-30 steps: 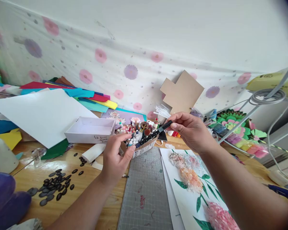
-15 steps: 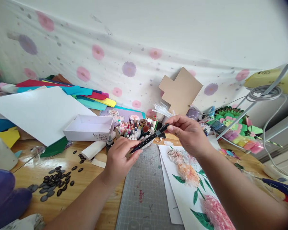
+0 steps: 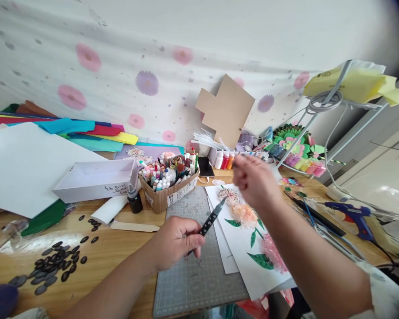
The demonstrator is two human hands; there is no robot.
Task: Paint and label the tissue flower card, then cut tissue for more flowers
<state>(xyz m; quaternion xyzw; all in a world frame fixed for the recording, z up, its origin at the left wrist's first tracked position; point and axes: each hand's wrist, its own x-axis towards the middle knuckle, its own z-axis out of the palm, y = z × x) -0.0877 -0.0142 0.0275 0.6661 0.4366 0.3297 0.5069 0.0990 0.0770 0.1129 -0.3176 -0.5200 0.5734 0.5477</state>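
Note:
My left hand [image 3: 177,241] is closed around a slim black pen [image 3: 210,221] with white dots, held tilted above the cutting mat [image 3: 193,288]. The pen's grey tapered tip is bare and points up to the right. Higher and to the right, my right hand [image 3: 257,179] is pinched, smeared by motion. A small dark bit shows at its fingertips, seemingly the pen's cap. Beneath that hand lies a white sheet [image 3: 236,261] with pink and orange flowers and green leaves, overlapping the mat.
A cardboard box [image 3: 173,197] packed with markers stands behind the mat, beside a dark bottle [image 3: 134,201] and a white tray [image 3: 93,188]. Black oval pieces [image 3: 55,261] lie at left. A blue glue gun [image 3: 352,215] and metal rack [image 3: 312,119] are at right.
The right hand has come away from the pen, leaving its grey tip bare. The left hand has taken the pen from over the marker box down over the mat. The view has swung right.

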